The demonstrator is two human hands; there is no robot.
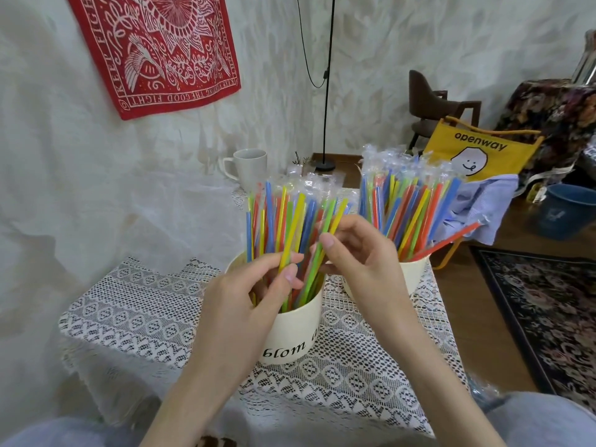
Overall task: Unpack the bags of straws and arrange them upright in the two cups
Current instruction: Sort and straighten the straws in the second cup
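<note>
Both my forearms reach forward from the near edge. My left hand [254, 288] has thumb and curled fingers pinched together, palm turned right. My right hand [358, 253] sits just beside it, slightly higher, fingers curled in a pinch.

— Where can your hands go?

— The lace cloth [135, 321] to the left of the near cup [293, 333] is bare, so you can pass there. The strip in front of that cup is bare too.

— And what blocks you?

— The near cup is packed with straws [292, 217] that lean out wide. The far cup [414, 274] stands just beside it – the gap between them is thin. One orange straw [451, 235] pokes out low to the right. A white mug [250, 167] sits behind, near the wall.
</note>
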